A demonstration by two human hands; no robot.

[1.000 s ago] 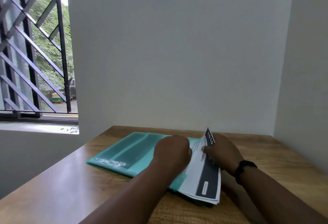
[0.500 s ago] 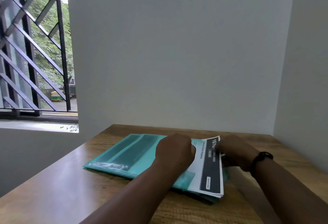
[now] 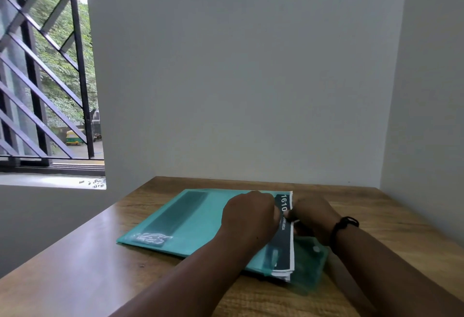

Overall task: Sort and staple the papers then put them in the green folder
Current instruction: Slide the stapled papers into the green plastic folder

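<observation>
The papers (image 3: 285, 241) are pinched in the right hand's (image 3: 313, 216) grip and now pushed deeper under the left hand (image 3: 248, 216) into the folder (image 3: 190, 219); the left grip cannot be told.

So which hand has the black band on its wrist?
The right hand, beside the papers sticking out of the green folder. The left hand, on the folder, has a bare wrist.

A plain room corner, like a home study nook: a wooden desk (image 3: 75, 261) sits against bare grey walls (image 3: 238, 65) at twelve and three o'clock, and a barred window (image 3: 45, 78) at ten o'clock overlooks trees and a street.
</observation>
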